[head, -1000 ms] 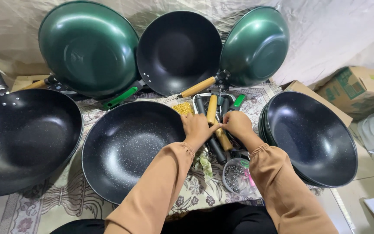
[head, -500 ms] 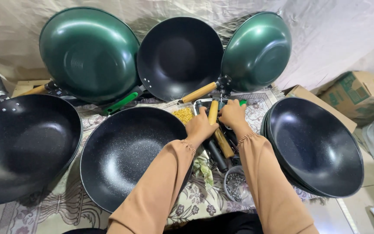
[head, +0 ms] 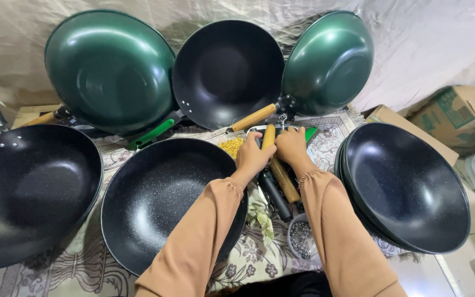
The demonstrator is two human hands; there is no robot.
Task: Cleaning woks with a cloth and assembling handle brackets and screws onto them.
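1. Left hand (head: 254, 157): has crept up-frame to centre, fingers curled over a black handle (head: 273, 192).
2. Right hand (head: 291, 147): likewise advanced, closed on a wooden handle (head: 281, 173).
3. Speckled black wok (head: 160, 201), lower centre: unmoved; fitting evidently pending.

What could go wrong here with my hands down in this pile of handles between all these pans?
The green pan leans on the cloth behind, its wooden handle just above your left hand and right hand; a nudge might tip it. The handle pile lies loose and could roll into the small bowl of screws. Your left sleeve crosses the speckled pan and may drag it.
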